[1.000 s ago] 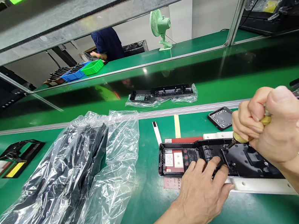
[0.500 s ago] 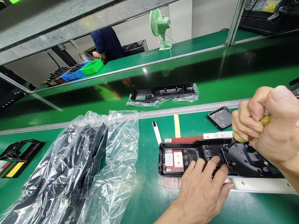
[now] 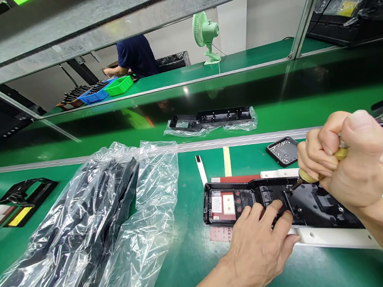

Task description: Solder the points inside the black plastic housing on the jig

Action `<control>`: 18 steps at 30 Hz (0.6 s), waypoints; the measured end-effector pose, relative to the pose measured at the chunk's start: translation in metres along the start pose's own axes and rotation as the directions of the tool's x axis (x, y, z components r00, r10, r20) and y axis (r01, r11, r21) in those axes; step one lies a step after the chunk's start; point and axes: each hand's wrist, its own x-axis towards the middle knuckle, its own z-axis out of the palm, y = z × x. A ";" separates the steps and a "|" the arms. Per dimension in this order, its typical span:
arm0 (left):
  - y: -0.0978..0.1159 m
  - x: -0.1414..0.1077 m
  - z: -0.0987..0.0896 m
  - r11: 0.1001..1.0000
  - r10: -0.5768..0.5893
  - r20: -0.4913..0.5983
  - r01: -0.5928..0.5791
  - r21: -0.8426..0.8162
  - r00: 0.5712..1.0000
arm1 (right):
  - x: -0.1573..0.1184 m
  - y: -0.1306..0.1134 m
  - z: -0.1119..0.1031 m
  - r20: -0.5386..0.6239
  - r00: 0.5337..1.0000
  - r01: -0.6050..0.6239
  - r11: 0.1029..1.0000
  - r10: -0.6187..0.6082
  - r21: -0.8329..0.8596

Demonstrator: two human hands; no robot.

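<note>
A long black plastic housing [image 3: 319,203] lies open side up on a white and reddish-brown fixture [image 3: 324,237]. Across its near edge rests my left hand [image 3: 257,238], fingers spread and pressing on the housing. My right hand [image 3: 354,160] is wrapped in a fist around a corded, yellow-handled soldering iron [image 3: 307,176]. Its thin tip points down and left into the housing, just past my left fingertips; whether it touches is hard to see. Behind the housing sits a small black tray [image 3: 284,151] holding many tiny light-coloured pieces.
Bagged black parts [image 3: 91,228] and a loose clear plastic bag [image 3: 153,223] cover the left side. Another black housing [image 3: 213,119] lies on plastic at the back. Beyond are a green fan [image 3: 206,38], a green bin [image 3: 119,85] and a co-worker [image 3: 136,57].
Both my hands and the soldering iron stay almost exactly in place. In the background the co-worker's arm has reached out to the left.
</note>
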 end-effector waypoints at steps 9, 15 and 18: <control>0.001 -0.001 0.001 1.000 0.003 -0.005 -0.003 0.003 1.000 | 0.001 0.000 -0.002 0.011 1.000 -0.001 1.000 0.001 0.000; 0.000 0.000 0.001 1.000 0.004 -0.002 -0.004 0.006 1.000 | 0.000 0.000 0.000 0.009 1.000 0.004 1.000 -0.004 0.010; 0.000 0.000 0.000 1.000 0.010 -0.015 -0.010 0.017 1.000 | -0.002 0.000 0.001 0.012 1.000 -0.007 1.000 0.007 0.023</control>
